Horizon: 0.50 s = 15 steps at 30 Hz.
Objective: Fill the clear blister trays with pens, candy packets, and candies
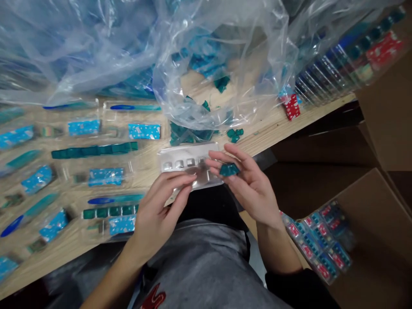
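Observation:
My left hand (pixel 159 210) pinches the near edge of a clear plastic blister tray (pixel 185 165) that has a row of small empty pockets and juts over the table's front edge. My right hand (pixel 247 184) is curled around a small teal block (pixel 229 169), held just right of the tray. More loose teal blocks (pixel 234 135) lie on the wooden table (pixel 270 128) behind the tray, beside a pile of them inside a crumpled clear plastic bag (pixel 222 64).
Filled blister packs (pixel 106 176) with teal blocks, blue pens and blue cards cover the table's left half. A small red patterned box (pixel 292 107) sits at the right, by stacked packs (pixel 337 73). A cardboard box (pixel 370 201) at lower right holds finished packs (pixel 317 246).

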### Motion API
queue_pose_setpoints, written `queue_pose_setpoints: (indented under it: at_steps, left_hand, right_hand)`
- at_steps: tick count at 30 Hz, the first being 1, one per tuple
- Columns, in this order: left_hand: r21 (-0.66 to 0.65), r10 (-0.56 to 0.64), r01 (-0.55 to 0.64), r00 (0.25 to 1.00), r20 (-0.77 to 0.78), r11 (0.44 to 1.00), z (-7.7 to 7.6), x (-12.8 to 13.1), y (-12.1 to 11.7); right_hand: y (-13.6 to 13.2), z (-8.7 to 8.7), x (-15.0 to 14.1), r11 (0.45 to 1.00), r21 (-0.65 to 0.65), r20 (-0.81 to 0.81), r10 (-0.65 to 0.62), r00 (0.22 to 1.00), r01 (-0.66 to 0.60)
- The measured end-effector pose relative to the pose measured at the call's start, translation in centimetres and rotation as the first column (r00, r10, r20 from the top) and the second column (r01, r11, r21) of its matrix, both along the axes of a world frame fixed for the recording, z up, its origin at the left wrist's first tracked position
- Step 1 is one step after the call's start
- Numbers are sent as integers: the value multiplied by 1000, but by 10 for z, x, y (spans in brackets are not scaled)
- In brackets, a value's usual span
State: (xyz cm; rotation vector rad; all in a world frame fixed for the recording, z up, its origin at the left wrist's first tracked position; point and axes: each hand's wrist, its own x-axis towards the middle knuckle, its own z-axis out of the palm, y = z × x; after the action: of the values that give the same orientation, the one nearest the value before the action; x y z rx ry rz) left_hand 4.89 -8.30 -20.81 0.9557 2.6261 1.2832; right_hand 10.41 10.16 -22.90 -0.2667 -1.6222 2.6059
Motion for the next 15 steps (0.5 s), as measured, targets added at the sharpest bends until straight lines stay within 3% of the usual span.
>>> queue_pose_setpoints:
  at_steps: [3,7,9,12,15]
  left_hand:
    - [7,-47,47,999,-14,999,10,1,11]
    - [58,-85,82,995,48,995,13,2,17]
    - [81,-91,86,994,60,993,11,3,16]
    - [11,-144,144,989,5,989,4,6,11]
    - [-80,-190,181,974,-125,980,-2,12,7]
  right_hand:
    - [-10,15,7,994,56,-81,96,992,-92]
    - [-10,20,9,951,296,-160,145,976,-93]
    - [-10,18,12,895,446,-183,117,976,-23]
    - [-11,11,19,777,626,-204,84,975,65]
    - [-15,2,29,745,663,-190,72,979,74]
